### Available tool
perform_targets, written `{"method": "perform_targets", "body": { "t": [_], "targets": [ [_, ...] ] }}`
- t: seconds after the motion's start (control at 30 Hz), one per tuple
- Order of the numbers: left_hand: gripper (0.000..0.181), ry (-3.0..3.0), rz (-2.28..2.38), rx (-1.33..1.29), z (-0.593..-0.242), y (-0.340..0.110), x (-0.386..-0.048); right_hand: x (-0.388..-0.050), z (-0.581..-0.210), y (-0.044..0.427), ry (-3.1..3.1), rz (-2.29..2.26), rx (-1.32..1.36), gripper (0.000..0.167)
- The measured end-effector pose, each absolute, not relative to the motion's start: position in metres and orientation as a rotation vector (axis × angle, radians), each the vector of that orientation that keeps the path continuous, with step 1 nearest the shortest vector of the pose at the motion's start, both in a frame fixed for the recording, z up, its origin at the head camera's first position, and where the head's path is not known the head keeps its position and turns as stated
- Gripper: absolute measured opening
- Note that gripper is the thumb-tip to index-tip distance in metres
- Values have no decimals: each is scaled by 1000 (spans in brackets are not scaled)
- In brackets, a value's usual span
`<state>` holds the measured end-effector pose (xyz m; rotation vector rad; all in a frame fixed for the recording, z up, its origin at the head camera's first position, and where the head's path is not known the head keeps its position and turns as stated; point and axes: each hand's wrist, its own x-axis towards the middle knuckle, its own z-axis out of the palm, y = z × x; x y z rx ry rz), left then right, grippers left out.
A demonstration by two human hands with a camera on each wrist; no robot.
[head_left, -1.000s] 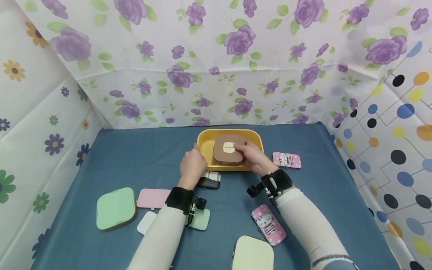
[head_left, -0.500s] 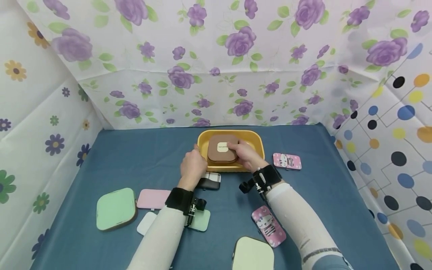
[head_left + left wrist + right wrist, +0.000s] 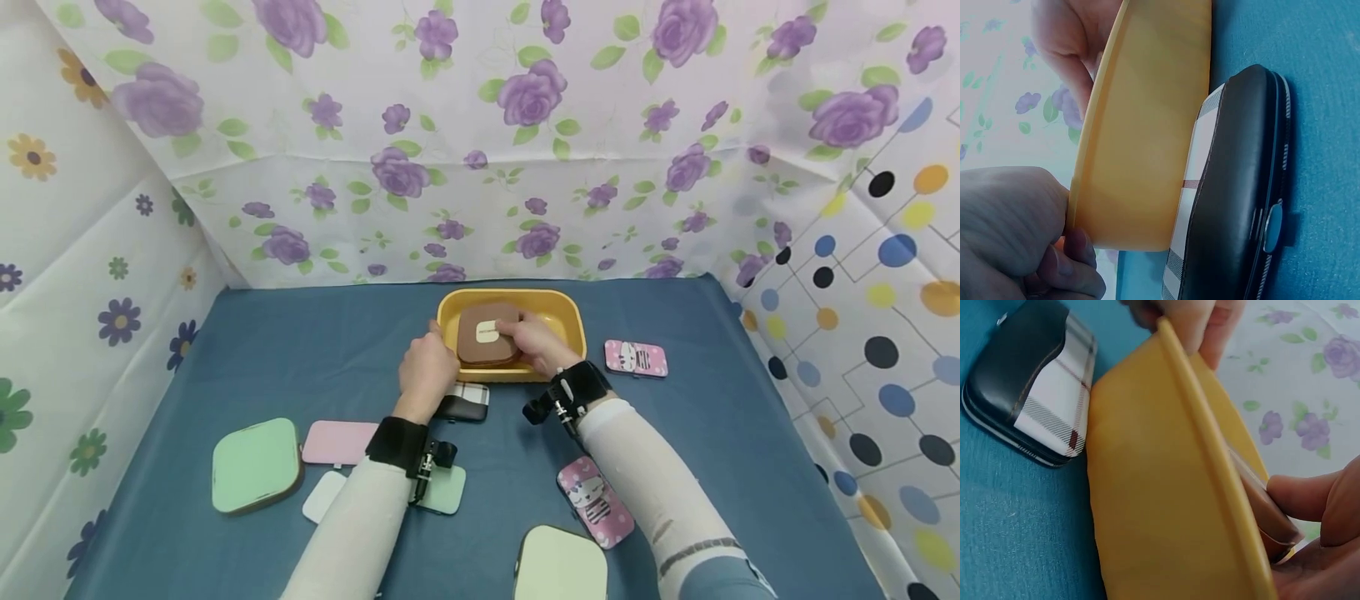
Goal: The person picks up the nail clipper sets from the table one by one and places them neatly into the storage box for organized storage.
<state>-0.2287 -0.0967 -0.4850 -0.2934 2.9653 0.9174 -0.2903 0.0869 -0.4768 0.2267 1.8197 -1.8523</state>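
Observation:
A yellow plastic tray [image 3: 564, 321] stands near the back edge of the cloth. At its left end my left hand [image 3: 427, 371] grips the rim; in the left wrist view its fingers [image 3: 1072, 272] curl at the tray's corner. Inside the tray, toward the left, is a brown square case [image 3: 472, 348] with a cream label. My right hand [image 3: 542, 343] holds this case by its right side, thumb on top, as the right wrist view shows too. Whether the case touches the tray floor is hidden. Against the tray's front wall lies a black and plaid case [image 3: 1235, 181].
Pink cartoon cases lie to the right [image 3: 636, 358] and front right [image 3: 596, 502]. Around the left forearm are a large green case [image 3: 257, 465], a pink case [image 3: 339, 442], a white case [image 3: 324, 496] and a small green case [image 3: 444, 490]. A cream case [image 3: 561, 567] sits in front.
My right hand has carried the brown case leftward within the tray, toward my left hand. The left hand has stayed on the rim, and the tray has not visibly shifted.

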Motion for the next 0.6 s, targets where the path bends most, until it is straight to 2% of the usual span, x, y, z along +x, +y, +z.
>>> {"method": "perform_targets", "body": {
  "t": [0.37,0.6],
  "targets": [
    [62,2962,914,-277,-485,-96,-228,-296,-495,74,1915,-1804,250,51],
    [61,2969,900,-286,-485,-96,-229,-289,-497,68,2132,-1735,201,55]
  ]
}}
